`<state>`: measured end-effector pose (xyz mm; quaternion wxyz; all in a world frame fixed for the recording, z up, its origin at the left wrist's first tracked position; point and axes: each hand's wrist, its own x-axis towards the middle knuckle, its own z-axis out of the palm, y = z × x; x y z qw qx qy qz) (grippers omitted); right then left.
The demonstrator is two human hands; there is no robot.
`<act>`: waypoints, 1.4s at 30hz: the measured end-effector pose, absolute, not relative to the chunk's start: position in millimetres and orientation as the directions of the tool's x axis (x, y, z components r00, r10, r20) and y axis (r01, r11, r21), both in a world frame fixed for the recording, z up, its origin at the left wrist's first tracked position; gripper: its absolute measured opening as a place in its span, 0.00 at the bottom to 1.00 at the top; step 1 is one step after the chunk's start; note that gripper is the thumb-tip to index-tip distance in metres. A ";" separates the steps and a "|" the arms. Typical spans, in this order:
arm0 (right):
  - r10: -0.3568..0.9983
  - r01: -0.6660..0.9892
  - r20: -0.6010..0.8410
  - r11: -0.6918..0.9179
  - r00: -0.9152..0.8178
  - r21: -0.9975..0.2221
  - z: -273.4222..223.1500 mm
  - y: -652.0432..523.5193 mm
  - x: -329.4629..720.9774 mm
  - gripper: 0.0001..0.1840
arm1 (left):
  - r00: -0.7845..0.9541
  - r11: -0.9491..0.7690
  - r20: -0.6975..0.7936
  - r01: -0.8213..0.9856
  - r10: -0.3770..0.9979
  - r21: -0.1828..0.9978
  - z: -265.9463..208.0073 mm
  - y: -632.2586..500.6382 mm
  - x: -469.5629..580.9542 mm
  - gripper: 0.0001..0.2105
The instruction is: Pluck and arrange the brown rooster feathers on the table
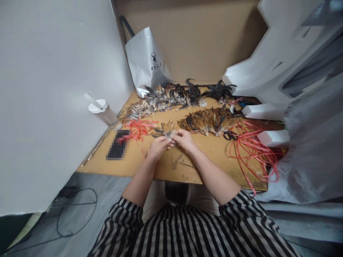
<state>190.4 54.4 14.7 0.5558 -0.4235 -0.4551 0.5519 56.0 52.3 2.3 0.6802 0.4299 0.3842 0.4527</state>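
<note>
Both my hands meet over the middle of the wooden table [150, 167]. Between them is a small bunch of brown and grey feathers [168, 127], its tips pointing away from me. My left hand [158, 146] pinches the bunch at its lower end. The fingers of my right hand [185, 140] are closed on the same end, close against the left fingertips. Just beyond the right hand lies a long row of golden-brown feathers [207, 121]. A few loose feather strands [177, 162] lie on the tabletop nearer to me.
Paler, mottled feathers [166, 98] and black ones [219, 91] line the back. Red plastic strips lie at left [139, 127] and right [252, 153], by black-handled scissors [229, 135]. A phone [116, 148], lidded cup [103, 112] and silver bag [146, 60] stand left; white foam [273, 138] juts in right.
</note>
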 end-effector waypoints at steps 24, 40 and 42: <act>1.000 -0.214 0.008 0.008 0.001 -0.977 23.2 52.1 201.0 0.14 | 0.191 0.022 -0.002 -0.102 0.982 0.995 6.7 50.6 53.4 0.12; 0.960 0.570 0.278 0.204 0.044 -0.796 2.6 67.4 226.6 0.09 | 0.040 0.126 -0.120 -0.403 0.992 0.907 3.1 49.7 45.5 0.14; 0.955 0.632 0.294 0.208 0.033 -0.747 3.2 67.7 223.7 0.09 | 0.064 0.124 -0.107 -0.420 0.992 0.899 2.4 49.4 46.2 0.13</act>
